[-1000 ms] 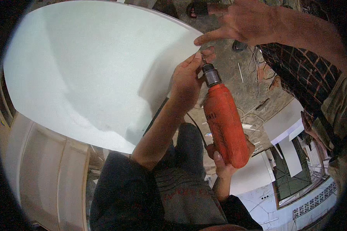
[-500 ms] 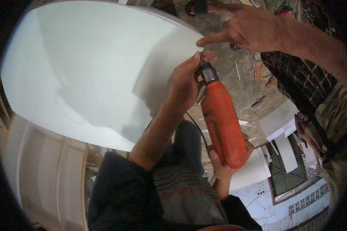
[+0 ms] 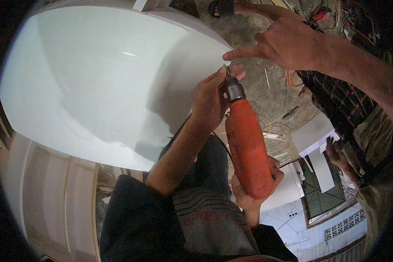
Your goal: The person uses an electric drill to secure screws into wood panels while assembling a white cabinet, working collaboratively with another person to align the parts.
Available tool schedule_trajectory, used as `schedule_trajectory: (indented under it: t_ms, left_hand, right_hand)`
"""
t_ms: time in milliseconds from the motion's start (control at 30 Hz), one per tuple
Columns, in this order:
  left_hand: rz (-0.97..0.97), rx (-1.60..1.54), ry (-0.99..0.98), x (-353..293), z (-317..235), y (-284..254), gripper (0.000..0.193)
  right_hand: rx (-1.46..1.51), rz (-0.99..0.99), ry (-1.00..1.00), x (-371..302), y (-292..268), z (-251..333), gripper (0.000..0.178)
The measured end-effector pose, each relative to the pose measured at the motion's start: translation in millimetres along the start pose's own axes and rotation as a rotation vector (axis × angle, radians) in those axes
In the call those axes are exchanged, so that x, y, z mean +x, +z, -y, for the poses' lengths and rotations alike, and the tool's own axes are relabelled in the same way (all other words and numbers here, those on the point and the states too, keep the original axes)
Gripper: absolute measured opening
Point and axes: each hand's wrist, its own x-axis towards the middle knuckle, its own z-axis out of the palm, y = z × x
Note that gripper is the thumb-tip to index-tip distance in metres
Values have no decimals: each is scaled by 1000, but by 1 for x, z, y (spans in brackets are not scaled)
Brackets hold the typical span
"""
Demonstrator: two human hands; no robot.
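An orange power drill is tilted with its metal chuck toward the far side. My right hand is closed round its grip at the near end; the drill body hides part of the fingers. My left hand is closed at the drill's tip, thumb and fingers round the bit; whether a small piece is pinched there is too small to tell. The tip lies beside the right corner of a large white panel. Another person's hand points a finger at that corner.
The other person stands at the right, a second hand lower down. Cables and scraps lie on the concrete floor. Pale cabinet-like panels stand at the lower left. A dark cord runs under my left forearm.
The drill and both my hands have shifted slightly nearer to me in the picture. The other person's pointing hand has dropped a little, staying at the panel's corner. My grip looks the same.
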Motion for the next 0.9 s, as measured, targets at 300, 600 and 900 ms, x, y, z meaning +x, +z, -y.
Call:
schedule_trajectory:
  t_ms: [300,600,900]
  left_hand:
    - [-24,5,-30,-1,12,5,50]
    - [-20,40,-56,7,12,0,43]
    - [-3,-88,-120,8,19,-10,33]
  right_hand:
    - [-484,478,-331,27,-26,59,72]
    - [-587,709,-409,47,-51,87,53]
    - [-605,647,-307,63,-57,123,46]
